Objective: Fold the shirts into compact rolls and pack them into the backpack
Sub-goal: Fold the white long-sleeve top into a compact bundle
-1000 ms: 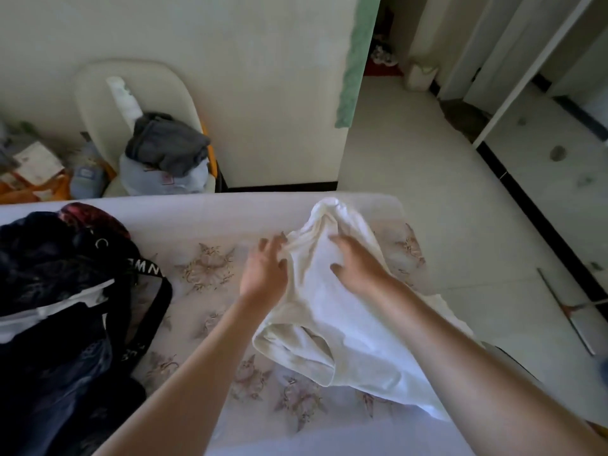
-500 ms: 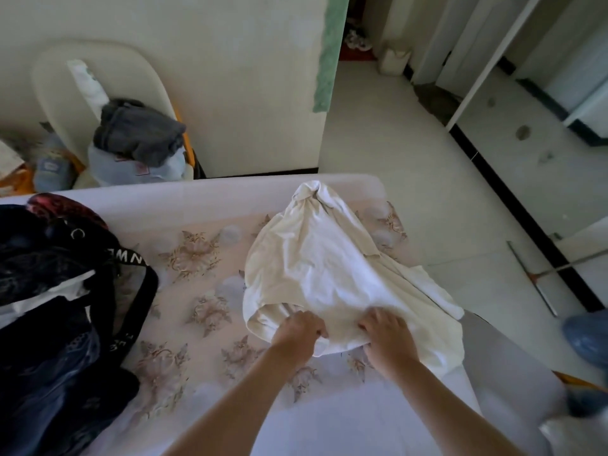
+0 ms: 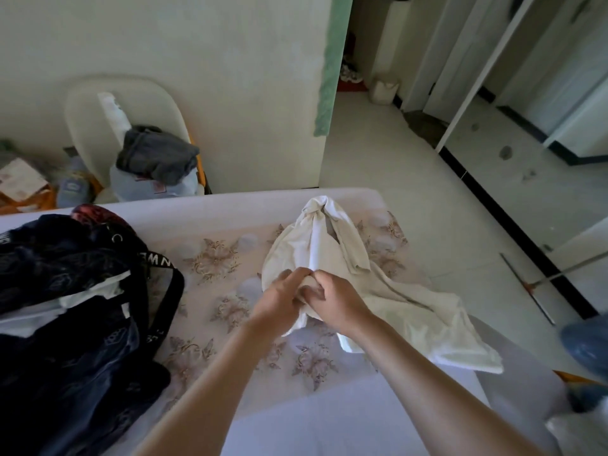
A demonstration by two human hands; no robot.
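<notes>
A white shirt (image 3: 332,248) lies bunched on the flower-patterned table (image 3: 214,264), its far end gathered to a point and one flap trailing to the right front. My left hand (image 3: 283,297) and my right hand (image 3: 335,301) meet at the shirt's near middle, each with fingers curled into the cloth and gripping a fold. The dark blue backpack (image 3: 65,317) sits on the table's left side, mouth open, with white cloth showing inside and a black strap hanging toward the shirt.
Behind the table stands a cream chair (image 3: 98,103) with a grey garment (image 3: 158,156) and a pale one piled on it. A wall corner rises behind. Tiled floor lies to the right, with a broom (image 3: 539,281) near the table corner.
Both hands moved from the shirt's far part to its near hem, then up to the middle, pulling cloth together. The shirt is now narrower and more bunched.
</notes>
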